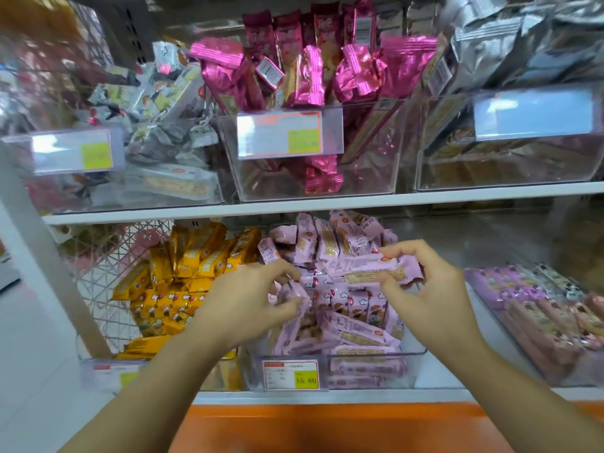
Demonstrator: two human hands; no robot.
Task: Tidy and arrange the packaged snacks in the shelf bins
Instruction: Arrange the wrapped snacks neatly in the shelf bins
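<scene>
The right hand (425, 289) curls round one long pink pack (366, 269), thumb beneath and fingers over its top edge, and holds it level just above the pink bin (416, 353); the left hand (248, 299) is narrowed, thumb and fingertips pinching a second pack (291, 294) over the bin's left side, though blur hides the exact grip.

In the pink bin the pink packs (330, 238) at the back stand on end in a rough row; those in the middle stand upright, pictures outward; those at the front lie flat and crosswise, piled against the wall behind the price tag (291, 374). I judge this bin about half sorted; the two held packs are not yet set in, and the front heap is not yet straightened.

Left of the pink bin, yellow packs (183, 279) lean every way beside a wire basket (104, 289); they look unsorted. Right of the pink bin, a clear bin (490, 308) holds purple and brown packs in fairly even rows.

Just above the pink bin runs the shelf board (327, 204), close over the back row; it probably leaves little room for reaching behind. Higher above the pink bin, magenta packs (304, 76) stick out at all angles; up and left of it, white packs (157, 103) lie heaped; up and right, silver pouches (490, 44) slump. All three look like work left to do. Below the pink bin is an orange ledge (327, 426).
</scene>
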